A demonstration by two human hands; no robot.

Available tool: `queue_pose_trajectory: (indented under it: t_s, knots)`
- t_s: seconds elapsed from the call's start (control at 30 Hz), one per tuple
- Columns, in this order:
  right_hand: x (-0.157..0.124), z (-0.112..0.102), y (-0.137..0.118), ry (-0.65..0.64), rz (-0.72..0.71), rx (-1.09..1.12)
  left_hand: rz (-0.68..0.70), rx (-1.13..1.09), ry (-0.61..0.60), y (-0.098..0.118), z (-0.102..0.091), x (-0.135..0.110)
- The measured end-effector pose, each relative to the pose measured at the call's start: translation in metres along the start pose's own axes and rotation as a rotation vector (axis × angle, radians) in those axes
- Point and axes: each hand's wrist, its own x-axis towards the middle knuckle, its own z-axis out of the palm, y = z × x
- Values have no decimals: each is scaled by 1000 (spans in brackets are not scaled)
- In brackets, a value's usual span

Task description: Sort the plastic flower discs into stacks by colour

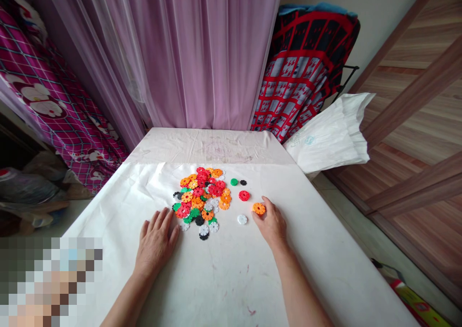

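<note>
1. In the head view, my right hand (273,227) has its fingers (268,204) and thumb closed on the right-hand edge of an orange notched disc (259,208); it looks thick, perhaps a short stack. I cannot tell whether its underside touches the tabletop (224,279).
2. A light, even pinch at the rim should serve me best; squeezing hard could skew the layers, if it is a stack.
3. A red notched disc (244,195) lies just beyond and to the left, a white notched disc (242,219) just left of my thumb. Farther off, a green notched disc (234,182) sits near a black notched disc (243,182). I should mind these neighbours with my fingertips.
4. My left hand (154,244) lies palm down, fingers extended and slightly spread, gripping nothing, beside the mixed pile (197,202). Resting lightly there, it could check strays without disturbing the pile.
</note>
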Motion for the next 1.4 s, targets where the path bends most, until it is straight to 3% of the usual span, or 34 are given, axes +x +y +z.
queue_pose_trajectory:
  t_s: [0.17, 0.27, 0.33, 0.43, 0.53, 0.67, 0.97, 1.2, 1.4]
  knots:
    - [0, -8, -3, 102, -86, 31, -1, -15, 16, 0, 1, 0]
    - [-2, -15, -23, 141, -221, 70, -4, -17, 1, 1, 1, 1]
    - [-6, -15, -48, 65, -335, 98, -8, -15, -7, 1, 0, 1]
    - [-14, -7, -91, -156, -490, 86, -9, -15, -11, 2, 0, 1]
    - [-22, 5, -124, -293, -556, 27, 1, -17, 8, 2, 0, 0]
    - [-22, 17, -135, -352, -528, -30, 3, -18, 26, 2, 2, -1]
    - [-16, 14, -115, -277, -371, -99, 1, -43, -8, 3, -2, 1]
    - [-16, 12, -137, -387, -367, -129, 0, -35, -9, 3, -2, 0]
    - [-12, 14, -146, -406, -340, -159, 11, -21, -7, 3, -2, 0]
